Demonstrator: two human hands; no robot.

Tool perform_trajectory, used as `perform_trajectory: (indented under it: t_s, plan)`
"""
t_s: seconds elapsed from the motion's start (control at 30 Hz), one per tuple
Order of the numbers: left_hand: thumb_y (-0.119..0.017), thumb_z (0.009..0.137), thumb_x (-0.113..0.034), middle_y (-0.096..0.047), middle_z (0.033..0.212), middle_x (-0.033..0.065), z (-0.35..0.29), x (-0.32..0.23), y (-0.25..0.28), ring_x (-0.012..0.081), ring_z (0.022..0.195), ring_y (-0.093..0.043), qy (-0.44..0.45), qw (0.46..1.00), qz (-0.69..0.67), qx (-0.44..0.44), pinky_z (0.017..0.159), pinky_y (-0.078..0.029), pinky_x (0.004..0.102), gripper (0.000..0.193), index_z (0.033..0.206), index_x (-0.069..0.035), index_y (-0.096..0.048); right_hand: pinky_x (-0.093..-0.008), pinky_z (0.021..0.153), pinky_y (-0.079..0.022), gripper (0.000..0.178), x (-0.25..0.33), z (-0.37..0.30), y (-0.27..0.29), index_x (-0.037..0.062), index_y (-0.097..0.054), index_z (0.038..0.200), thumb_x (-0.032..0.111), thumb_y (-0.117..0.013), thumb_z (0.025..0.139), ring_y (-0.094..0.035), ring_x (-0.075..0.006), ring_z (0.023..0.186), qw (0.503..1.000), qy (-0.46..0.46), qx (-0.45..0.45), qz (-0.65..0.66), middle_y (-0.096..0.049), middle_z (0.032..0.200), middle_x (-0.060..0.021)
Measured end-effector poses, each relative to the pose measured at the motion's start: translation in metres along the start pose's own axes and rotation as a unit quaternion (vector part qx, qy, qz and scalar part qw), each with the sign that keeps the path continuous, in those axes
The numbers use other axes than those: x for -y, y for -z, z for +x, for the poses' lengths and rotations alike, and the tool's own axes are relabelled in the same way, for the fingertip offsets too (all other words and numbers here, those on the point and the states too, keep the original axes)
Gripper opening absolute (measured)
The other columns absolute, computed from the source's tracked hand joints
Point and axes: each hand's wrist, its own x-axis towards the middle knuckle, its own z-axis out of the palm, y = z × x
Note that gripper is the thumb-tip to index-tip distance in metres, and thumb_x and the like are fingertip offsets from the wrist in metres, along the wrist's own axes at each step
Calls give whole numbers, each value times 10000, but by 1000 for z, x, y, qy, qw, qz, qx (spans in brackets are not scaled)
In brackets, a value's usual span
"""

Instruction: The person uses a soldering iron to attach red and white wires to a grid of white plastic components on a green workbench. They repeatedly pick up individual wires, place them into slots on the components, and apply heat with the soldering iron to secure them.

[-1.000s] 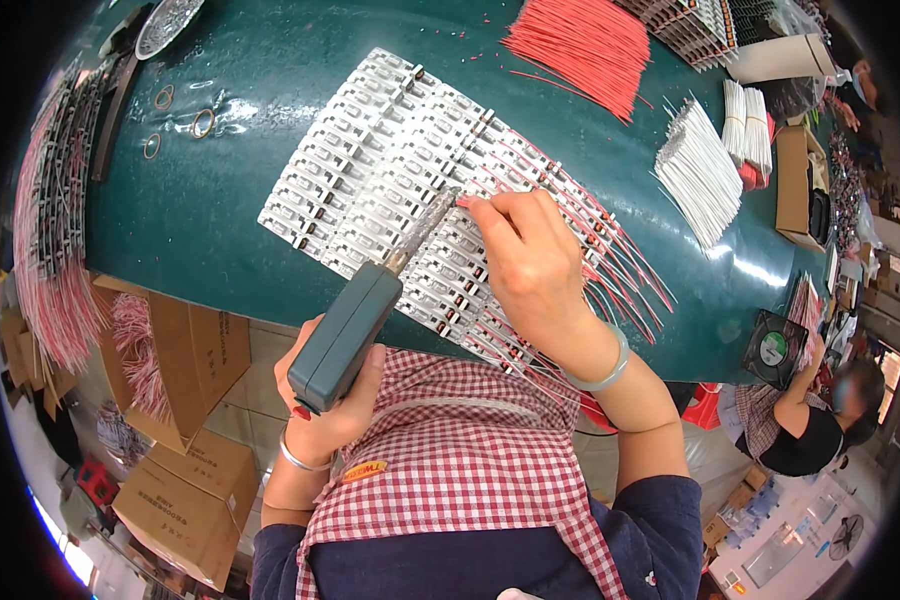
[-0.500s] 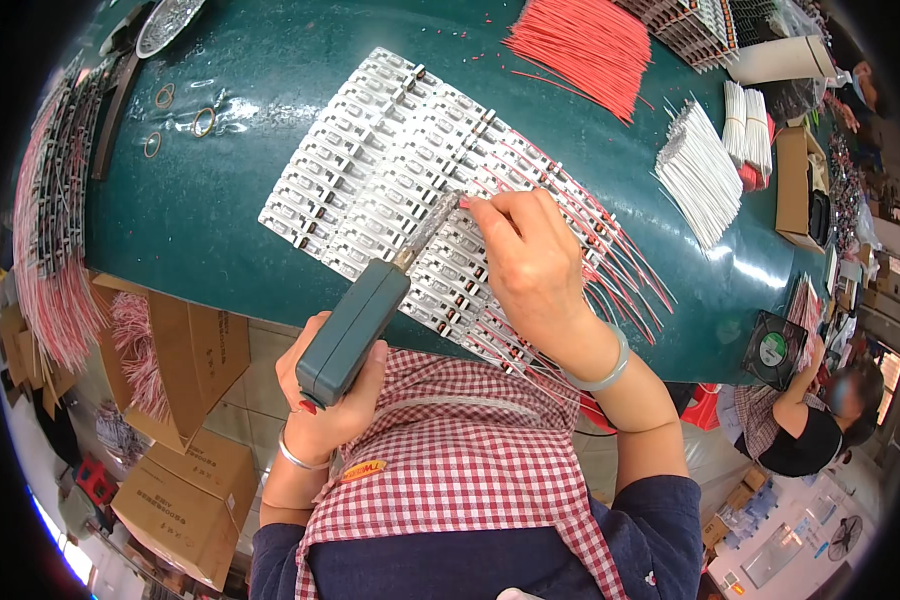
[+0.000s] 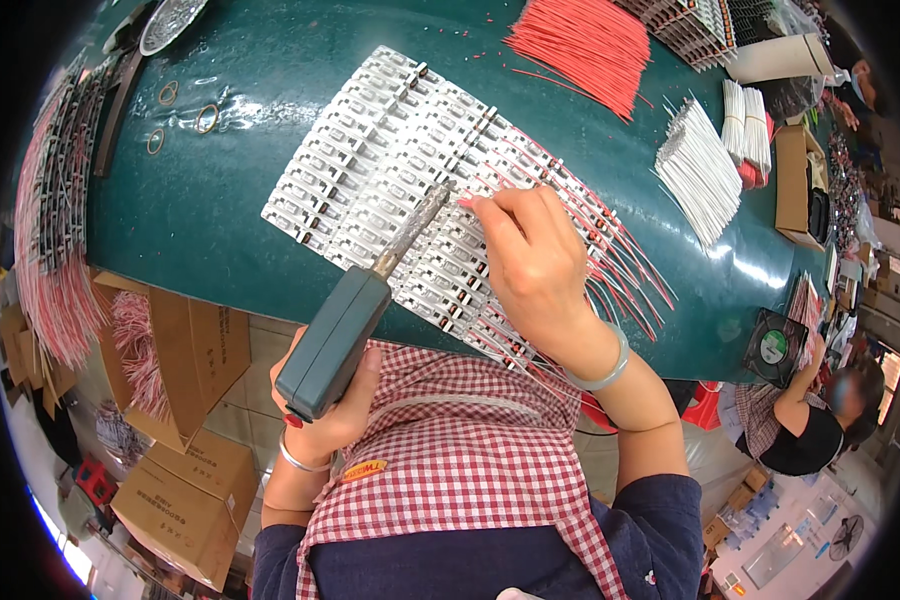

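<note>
My left hand is wrapped round the dark green body of a soldering gun. Its crusted metal tip points up and right, over rows of small white sockets with metal contacts on the green table. Close to that tip, the thumb and forefinger of my right hand are pinched together above the sockets; what lies between them is too small to make out. Thin red and white wires run out from the right-hand rows, partly behind my right hand.
Loose red wires and white wires lie in piles at the far right. Rubber bands are at the left. A small black fan stands at the right edge, near a co-worker. An open carton is below left.
The soldering gun has drawn back down and left with my left hand, its tip moving away from my right fingertips. My right hand has stayed nearly in place.
</note>
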Motion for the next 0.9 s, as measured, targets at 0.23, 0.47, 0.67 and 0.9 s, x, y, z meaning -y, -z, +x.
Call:
perform_trajectory:
  t_s: [0.23, 0.47, 0.67, 0.9]
  plan:
    - [-741, 754, 43, -697, 907, 147, 0, -1, -1, 213, 747, -684, -2, 1000, 13, 10, 670, -537, 280, 240, 992, 50, -703, -333, 573, -459, 237, 4, -5, -1, -25, -674, 989, -6, -681, 753, -546, -224, 746, 1000, -12, 7, 17, -563, 852, -79]
    - [-720, 748, 66, -693, 932, 145, 5, -2, -2, 204, 757, -681, -39, 999, 29, 21, 675, -533, 269, 253, 1000, 59, -693, -328, 569, -462, 240, 4, -3, -1, -31, -680, 985, -14, -679, 745, -549, -224, 750, 1000, -9, 11, 13, -566, 850, -81]
    - [-712, 756, 74, -681, 947, 121, 8, -6, -2, 167, 741, -658, -44, 998, 28, 35, 662, -510, 245, 261, 1015, 70, -673, -330, 581, -470, 242, 4, -4, -1, -45, -681, 985, -20, -670, 745, -552, -233, 760, 1000, -11, 19, 16, -567, 856, -88]
    - [-722, 748, 62, -678, 892, 127, 8, -4, -5, 185, 702, -653, -39, 998, 35, 30, 638, -512, 258, 230, 976, 55, -686, -332, 607, -477, 238, 1, -4, -1, -46, -684, 981, -17, -674, 745, -554, -234, 767, 1000, -10, 23, 13, -564, 852, -90]
